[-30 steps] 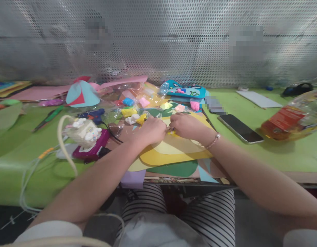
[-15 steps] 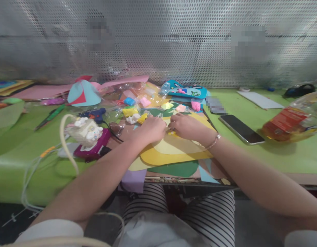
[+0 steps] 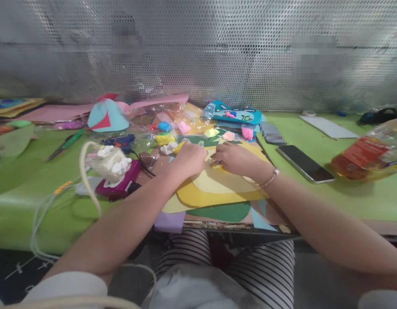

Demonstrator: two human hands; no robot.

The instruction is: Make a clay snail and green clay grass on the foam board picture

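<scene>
Yellow paper (image 3: 198, 198) with a paler cream shape (image 3: 218, 183) on it lies near the table's front edge. My left hand (image 3: 192, 159) rests over its upper left part, fingers curled closed; what they hold, if anything, is hidden. Close beside it on the right, my right hand (image 3: 233, 159) has its fingers bent together around a small yellow piece (image 3: 217, 165), low over the cream shape. Behind the hands lie lumps of soft clay in wraps: yellow (image 3: 165, 139), white (image 3: 169, 148), blue (image 3: 164, 126) and pink (image 3: 247, 132).
A purple power strip (image 3: 121, 184) with a plugged-in charger (image 3: 110, 163) and cables stands left. A phone (image 3: 304, 164) and a bottle (image 3: 362, 154) are right. Scissors (image 3: 65, 144), a paper boat shape (image 3: 108, 116) and a blue cutout (image 3: 237, 113) lie further back.
The view has shifted slightly, so the table's things appear a little further right. Both hands stay close together over the paper, with hardly any movement.
</scene>
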